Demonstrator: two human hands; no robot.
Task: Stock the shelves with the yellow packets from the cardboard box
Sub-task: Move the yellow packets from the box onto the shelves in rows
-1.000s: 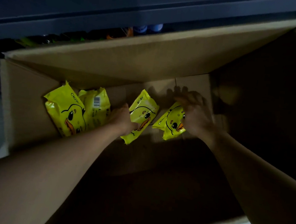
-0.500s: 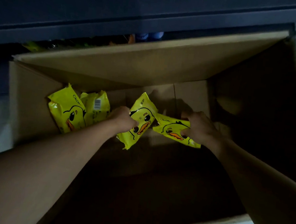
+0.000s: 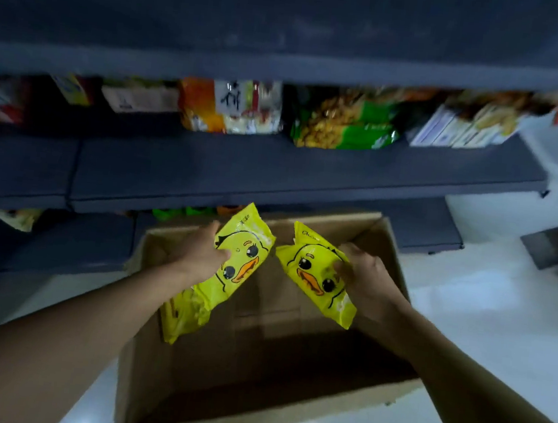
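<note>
**Two duck-print packets held above the open carton**

Head view, looking down past both forearms. The left hand (image 3: pixel 202 255) grips a yellow packet (image 3: pixel 230 271) printed with a cartoon duck face; its thumb lies across the front of the wrapper and the remaining fingers are hidden behind it. This packet is tilted, its top edge pointing toward the upper right of the frame and its lower end hanging down past the wrist at centre left. A further strip of yellow wrapper shows at that lower end; whether it belongs to the same packet or a second one cannot be told. The right hand (image 3: pixel 365 282) holds a second yellow packet (image 3: pixel 315 277) of the same design, fingers curled over its right edge and thumb pressing on the printed face. The second packet leans the opposite way, with its top toward the upper left. The two packets sit side by side at the centre of the frame, their nearest edges just apart, each lying on the inner side of the hand holding it.

Both packets are over the open cardboard box (image 3: pixel 183 390), which stands on a pale floor (image 3: pixel 483 319) in the lower half of the frame. Directly beyond the box runs a dark grey shelf (image 3: pixel 274 176). At the back of that shelf stand an orange-and-white snack bag (image 3: pixel 230 106) and a green snack bag (image 3: pixel 345 125), with blurred packages to either side.
</note>
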